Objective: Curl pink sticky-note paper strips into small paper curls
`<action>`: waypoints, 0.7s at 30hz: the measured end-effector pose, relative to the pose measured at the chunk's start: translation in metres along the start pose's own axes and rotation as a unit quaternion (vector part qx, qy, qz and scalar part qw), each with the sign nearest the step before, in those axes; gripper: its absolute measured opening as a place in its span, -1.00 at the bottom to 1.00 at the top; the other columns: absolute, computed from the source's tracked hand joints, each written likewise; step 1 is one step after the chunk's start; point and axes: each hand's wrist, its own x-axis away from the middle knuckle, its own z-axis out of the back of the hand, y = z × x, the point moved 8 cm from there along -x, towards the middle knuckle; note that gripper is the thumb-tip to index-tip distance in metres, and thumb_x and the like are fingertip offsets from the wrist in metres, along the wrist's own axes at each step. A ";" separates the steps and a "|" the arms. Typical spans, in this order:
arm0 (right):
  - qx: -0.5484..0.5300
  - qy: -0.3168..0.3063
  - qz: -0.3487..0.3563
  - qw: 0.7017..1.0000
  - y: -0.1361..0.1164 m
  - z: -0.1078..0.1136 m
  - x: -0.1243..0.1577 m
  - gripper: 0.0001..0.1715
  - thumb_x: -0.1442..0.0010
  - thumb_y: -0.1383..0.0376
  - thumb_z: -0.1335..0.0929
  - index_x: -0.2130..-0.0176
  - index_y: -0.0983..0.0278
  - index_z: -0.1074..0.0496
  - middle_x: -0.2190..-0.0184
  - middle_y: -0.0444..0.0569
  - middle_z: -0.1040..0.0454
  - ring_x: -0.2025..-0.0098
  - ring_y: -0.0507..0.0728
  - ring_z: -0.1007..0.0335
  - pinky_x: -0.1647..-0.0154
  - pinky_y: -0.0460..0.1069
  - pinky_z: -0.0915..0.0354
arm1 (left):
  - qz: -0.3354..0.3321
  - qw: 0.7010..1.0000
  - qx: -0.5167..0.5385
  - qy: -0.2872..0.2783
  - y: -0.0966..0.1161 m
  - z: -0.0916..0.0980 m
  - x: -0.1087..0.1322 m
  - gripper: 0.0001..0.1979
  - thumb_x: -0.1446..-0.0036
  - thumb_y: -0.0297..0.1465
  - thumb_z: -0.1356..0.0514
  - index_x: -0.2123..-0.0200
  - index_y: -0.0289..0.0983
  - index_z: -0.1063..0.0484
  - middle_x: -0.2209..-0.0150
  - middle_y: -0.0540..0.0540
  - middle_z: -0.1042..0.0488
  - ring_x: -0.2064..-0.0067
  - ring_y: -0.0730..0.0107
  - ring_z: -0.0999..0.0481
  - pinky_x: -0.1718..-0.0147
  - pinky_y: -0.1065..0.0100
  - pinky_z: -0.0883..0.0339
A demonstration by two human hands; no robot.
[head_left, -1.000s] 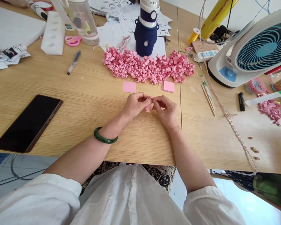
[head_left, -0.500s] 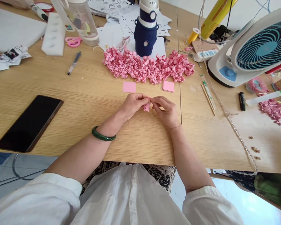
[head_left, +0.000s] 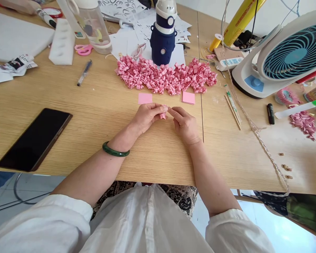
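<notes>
Phone (head_left: 34,140): lay flat nr the front edge of the worktop (head_left: 100,123), well apart from the work.
Pen (head_left: 84,73): lay beyond it, slightly R.
Left hand (head_left: 149,116): thumb & index fingers pinched a small pink paper piece; other fingers curled, partly hidden.
Flat pink card (head_left: 145,98): lay just beyond that hand.
Pink paper piece (head_left: 162,116): hung btwn the two hands, above worktop, fringed-looking lower end showing; too small for detail.
Pink curled-paper pile (head_left: 165,79): spread along the far side, nr the dark blue bottle (head_left: 162,47).
Right hand (head_left: 185,124): index pointed at the piece, rest folded in; contact vs. tiny gap, or anything gripped, couldn't tell.
Pink card stack (head_left: 188,97): sat just beyond this hand.
Fan (head_left: 295,56): stood far R; on/off unclear.
Risks (my guess): thin paper could've torn if R index pushed hard; roll could've sprung loose if L pinch slackened; draught, if fan ran, might've scattered light curls; knocked bottle could've crushed pile.
</notes>
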 end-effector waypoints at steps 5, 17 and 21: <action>0.006 0.018 0.004 1.000 -0.003 0.003 -0.001 -0.41 -0.36 0.51 -0.20 -0.18 0.08 -0.52 -0.04 0.02 -0.56 -0.04 0.14 -0.52 -0.02 0.03 -0.47 | -0.024 0.999 0.019 0.018 0.000 0.004 -0.002 -0.92 -0.08 -0.52 -0.34 0.47 -0.38 -0.57 0.55 0.03 -0.41 0.48 0.58 -0.37 0.34 0.44 -0.41; -0.227 0.128 -0.128 0.957 0.009 0.009 0.000 -0.82 -0.34 0.22 -0.36 0.20 0.22 -0.56 0.22 -0.06 -0.58 0.28 0.02 -0.51 0.36 -0.09 -0.47 | -0.147 0.981 -0.125 0.009 0.012 -0.007 0.003 -0.83 -0.19 -0.46 -0.28 0.48 -0.31 -0.51 0.58 0.02 -0.46 0.51 0.53 -0.43 0.39 0.43 -0.37; -0.270 0.135 -0.154 0.941 0.012 0.008 0.000 -0.87 -0.28 0.23 -0.42 0.29 0.23 -0.54 0.32 -0.10 -0.56 0.32 0.00 -0.48 0.34 -0.07 -0.45 | -0.165 0.974 -0.158 -0.007 0.013 -0.010 0.005 -0.80 -0.21 -0.40 -0.29 0.48 -0.30 -0.49 0.58 0.01 -0.48 0.50 0.50 -0.47 0.37 0.41 -0.40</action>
